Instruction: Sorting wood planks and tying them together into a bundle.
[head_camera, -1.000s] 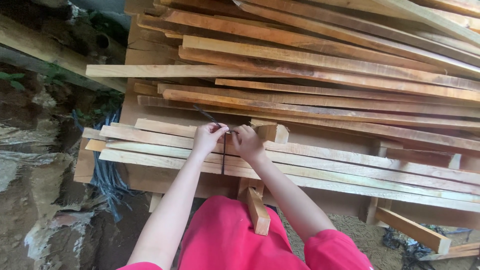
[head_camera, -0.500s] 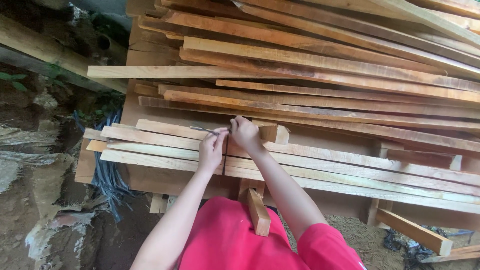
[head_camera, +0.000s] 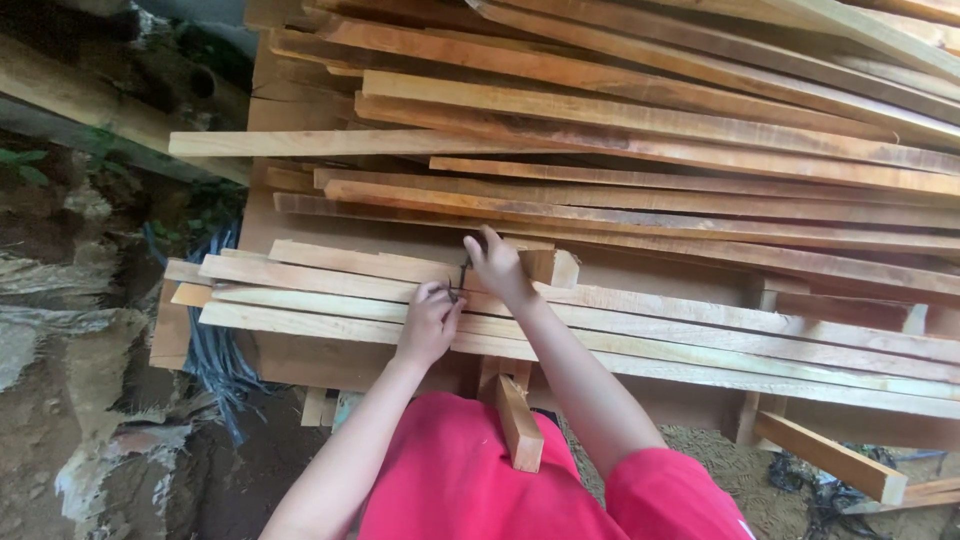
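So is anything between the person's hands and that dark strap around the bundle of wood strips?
Nothing visible. Both hands are already at the dark strap: the left hand closes on it atop the bundled strips, and the right hand pinches it just beyond.

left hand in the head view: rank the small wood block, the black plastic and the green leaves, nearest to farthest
From the left hand:
1. small wood block, just right, past the right hand
2. black plastic, left, under the slats
3. green leaves, far upper left

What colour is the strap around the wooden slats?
Black strap, between both hands in the head view.
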